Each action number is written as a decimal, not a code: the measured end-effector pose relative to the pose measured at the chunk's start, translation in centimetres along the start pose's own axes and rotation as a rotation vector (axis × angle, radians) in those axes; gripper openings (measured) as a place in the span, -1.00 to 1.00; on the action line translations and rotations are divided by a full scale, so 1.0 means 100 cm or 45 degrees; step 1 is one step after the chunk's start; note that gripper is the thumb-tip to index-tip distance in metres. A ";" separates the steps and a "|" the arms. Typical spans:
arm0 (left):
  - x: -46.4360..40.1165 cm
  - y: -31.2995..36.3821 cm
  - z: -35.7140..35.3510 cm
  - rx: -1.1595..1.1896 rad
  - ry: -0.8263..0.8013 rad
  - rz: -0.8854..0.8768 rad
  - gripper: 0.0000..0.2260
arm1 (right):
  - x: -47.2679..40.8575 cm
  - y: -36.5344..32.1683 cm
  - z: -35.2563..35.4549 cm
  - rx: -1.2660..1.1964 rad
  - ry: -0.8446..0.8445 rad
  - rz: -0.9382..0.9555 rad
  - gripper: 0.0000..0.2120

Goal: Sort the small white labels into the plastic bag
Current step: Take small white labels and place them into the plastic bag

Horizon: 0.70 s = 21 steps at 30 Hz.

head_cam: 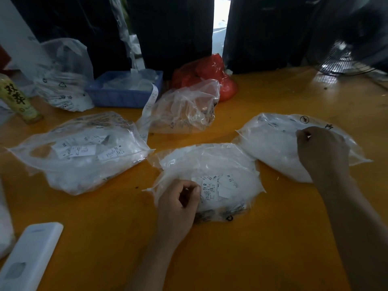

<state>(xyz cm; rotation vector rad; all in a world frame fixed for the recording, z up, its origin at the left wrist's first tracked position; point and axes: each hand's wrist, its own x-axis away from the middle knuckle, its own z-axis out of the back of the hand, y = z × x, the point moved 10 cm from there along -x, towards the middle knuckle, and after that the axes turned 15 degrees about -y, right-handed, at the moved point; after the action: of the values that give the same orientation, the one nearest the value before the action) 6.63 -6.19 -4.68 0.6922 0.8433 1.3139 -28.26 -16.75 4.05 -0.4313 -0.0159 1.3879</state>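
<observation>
Far left edge of the frame there's a white remote-looking thing (27, 257) lying on the orange table (262, 238), lower left corner. Above it, upper left, a yellow-green bottle (17, 99) with black characters on it, and next to that a crumpled clear bag with recycling marks (63, 80).

Left-middle is a big clear bag (84, 152) stuffed with small white labels (81, 151); you can see several flat against the plastic. Behind it sits a blue plastic tray (123, 91) with a long paper strip (150, 103) spilling over its edge. Just right of the tray is a mostly empty clear bag (184, 108), with a red bag (212, 76) behind it.

Center of the frame, the middle bag (210, 177) is also full of labels, a couple marked XS visible through the plastic. The left hand (178, 204) rests on its near-left edge, fingers curled, and looks to be pinching the plastic or a label there; honestly can't tell which.

Right side: a third bag of labels (277, 143), printed with black marks near the top. The right hand (323, 150) is on top of it, clenched with something small and white pinched at the fingertips, probably a label, but it's too tiny to be sure.

Upper right corner there's a black fan (346, 57) at the table's edge.
</observation>
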 end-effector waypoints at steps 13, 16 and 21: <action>0.004 -0.012 -0.011 0.559 -0.229 0.001 -0.55 | 0.132 -0.139 -0.072 -0.961 -0.901 0.437 -0.89; 0.003 -0.014 -0.009 0.611 -0.219 0.033 -0.50 | 0.139 -0.153 -0.093 -1.066 -0.970 0.398 -0.87; 0.002 -0.014 0.004 0.566 -0.076 0.005 -0.82 | 0.129 -0.153 -0.089 -0.978 -0.719 0.417 -0.94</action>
<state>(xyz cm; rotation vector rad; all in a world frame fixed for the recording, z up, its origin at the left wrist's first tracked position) 7.72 -6.19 -5.70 1.0752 1.0989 1.1108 -8.96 -8.78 -2.60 -0.6763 -1.0028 1.7649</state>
